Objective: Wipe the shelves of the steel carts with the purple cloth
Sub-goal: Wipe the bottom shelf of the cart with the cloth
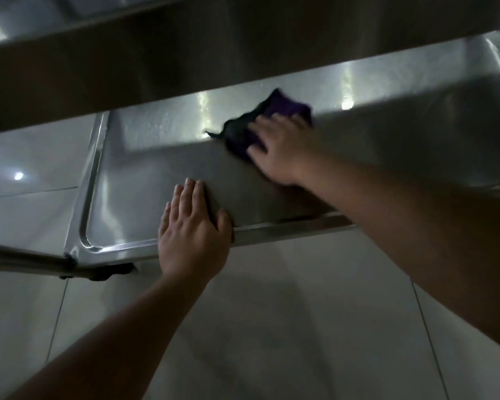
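While left hand (192,226) braces shelf (145,180), right hand (283,145) presses purple cloth (283,106).

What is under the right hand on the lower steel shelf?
A crumpled purple cloth lies under the right hand, whose fingers press it onto the lower steel shelf. The cloth's middle and the steel beneath it are covered.

Dim, shadowy scene; glare spots on steel shelf (162,122); motion-blurred right hand (283,148).
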Available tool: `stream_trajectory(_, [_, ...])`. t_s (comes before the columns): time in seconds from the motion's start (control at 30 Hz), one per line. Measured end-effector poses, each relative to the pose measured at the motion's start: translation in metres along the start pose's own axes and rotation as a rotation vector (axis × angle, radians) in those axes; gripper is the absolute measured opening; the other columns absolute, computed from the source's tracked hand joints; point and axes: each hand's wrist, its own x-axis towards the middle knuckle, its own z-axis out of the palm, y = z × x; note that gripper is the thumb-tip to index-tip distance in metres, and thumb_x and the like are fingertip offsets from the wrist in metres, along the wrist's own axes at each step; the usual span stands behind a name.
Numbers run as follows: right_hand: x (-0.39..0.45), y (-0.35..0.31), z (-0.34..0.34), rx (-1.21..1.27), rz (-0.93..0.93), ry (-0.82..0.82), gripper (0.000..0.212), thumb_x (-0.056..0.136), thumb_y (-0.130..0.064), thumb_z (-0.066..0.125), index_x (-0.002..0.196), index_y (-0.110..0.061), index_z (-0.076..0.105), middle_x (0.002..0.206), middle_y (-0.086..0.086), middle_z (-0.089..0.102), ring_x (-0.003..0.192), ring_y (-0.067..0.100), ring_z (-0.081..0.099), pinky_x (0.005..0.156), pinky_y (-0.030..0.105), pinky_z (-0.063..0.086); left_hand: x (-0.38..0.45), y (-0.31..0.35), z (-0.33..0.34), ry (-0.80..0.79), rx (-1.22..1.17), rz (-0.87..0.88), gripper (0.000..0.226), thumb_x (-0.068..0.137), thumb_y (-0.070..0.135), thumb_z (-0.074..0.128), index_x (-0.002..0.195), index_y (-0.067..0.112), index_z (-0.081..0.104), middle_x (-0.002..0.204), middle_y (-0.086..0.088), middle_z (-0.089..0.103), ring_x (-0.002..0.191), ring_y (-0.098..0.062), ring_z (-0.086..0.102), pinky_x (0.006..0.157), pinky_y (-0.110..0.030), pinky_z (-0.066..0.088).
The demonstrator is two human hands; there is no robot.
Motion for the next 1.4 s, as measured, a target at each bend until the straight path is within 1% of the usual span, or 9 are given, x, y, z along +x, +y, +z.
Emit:
stream_trajectory(0.13, [-0.068,-0.019,0.013,0.028,-0.256,-0.093,0.073,0.097,-0.066,0.021,0.163,-0.035,0.029,0.171,-0.01,0.025,0.158,0.016,0.017,0.128,0.041,0.004,-0.002,-0.003,-0.003,-0.039,-0.05,0.004,0.075,0.103,0.062,0.026,0.169,0.03,0.013,0.177,0.009,0.007,0.161,-0.005,-0.003,0.127,-0.029,-0.004])
stream_trajectory(0.27, [-0.118,0.049,0.003,0.066,-0.15,0.021,0.068,0.098,-0.064,0.035,0.156,-0.03,0.045,0.163,-0.005,0.042,0.152,0.023,0.036,0.125,0.046,0.019,0.002,-0.007,-0.008,-0.103,-0.109,0.021,0.076,0.102,0.063,0.031,0.168,0.031,0.012,0.177,0.009,0.005,0.161,-0.006,-0.005,0.127,-0.03,-0.005])
stream_trajectory(0.47, [-0.164,0.202,-0.011,0.183,0.556,0.241,0.06,0.099,-0.049,0.045,0.144,-0.009,0.049,0.142,0.03,0.054,0.128,0.053,0.051,0.111,0.066,0.038,0.013,-0.023,-0.024,-0.229,-0.286,0.06,0.069,0.107,0.055,0.043,0.167,0.036,0.016,0.176,0.013,0.009,0.162,-0.017,0.008,0.131,-0.044,0.011])
stream_trajectory(0.57, [-0.158,0.222,-0.001,0.335,0.85,0.206,0.039,0.105,-0.023,0.045,0.126,0.01,0.046,0.122,0.045,0.049,0.115,0.069,0.043,0.098,0.08,0.032,0.02,-0.055,-0.044,-0.229,-0.274,0.132,0.067,0.104,0.055,0.047,0.163,0.044,0.018,0.173,0.014,0.016,0.158,-0.024,0.025,0.125,-0.054,0.028])
stream_trajectory(0.63, [-0.145,0.204,0.001,0.261,0.932,0.202,0.046,0.103,-0.035,0.042,0.127,0.005,0.048,0.128,0.039,0.052,0.119,0.063,0.046,0.105,0.075,0.035,0.027,-0.09,-0.056,-0.206,-0.109,0.141,0.067,0.105,0.061,0.039,0.165,0.044,0.014,0.176,0.011,0.01,0.161,-0.023,0.015,0.126,-0.053,0.02])
stream_trajectory(0.83, [-0.097,0.054,0.0,-0.024,0.492,0.24,0.065,0.1,-0.048,0.037,0.151,-0.008,0.045,0.156,0.019,0.045,0.143,0.041,0.042,0.117,0.057,0.031,0.036,-0.142,-0.057,-0.236,-0.015,-0.004,0.072,0.107,0.064,0.026,0.169,0.034,0.003,0.178,0.005,-0.006,0.162,-0.014,-0.011,0.13,-0.045,-0.001])
stream_trajectory(1.13, [-0.039,-0.087,0.026,-0.03,-0.333,-0.166,0.073,0.096,-0.066,0.01,0.164,-0.04,0.017,0.173,-0.015,0.014,0.16,0.011,0.003,0.128,0.037,-0.006,0.025,-0.14,-0.047,-0.127,-0.017,0.013,0.077,0.101,0.068,0.013,0.17,0.035,0.004,0.177,0.007,-0.005,0.161,-0.009,-0.011,0.13,-0.038,-0.001])
stream_trajectory(1.27, [-0.007,-0.067,0.021,-0.044,-0.279,-0.122,0.072,0.097,-0.068,0.013,0.163,-0.04,0.022,0.173,-0.01,0.018,0.159,0.015,0.011,0.129,0.042,0.003,0.025,-0.139,-0.048,-0.119,-0.001,0.014,0.08,0.099,0.071,0.014,0.17,0.035,0.004,0.177,0.007,-0.004,0.162,-0.01,-0.009,0.131,-0.04,0.001])
stream_trajectory(1.4, [0.058,-0.038,0.013,-0.044,0.192,0.05,0.066,0.101,-0.059,0.027,0.16,-0.029,0.033,0.171,0.001,0.027,0.157,0.027,0.022,0.126,0.049,0.012,0.025,-0.14,-0.045,-0.097,0.029,0.003,0.082,0.099,0.074,0.015,0.17,0.035,0.004,0.177,0.008,-0.004,0.162,-0.01,-0.008,0.131,-0.039,0.001])
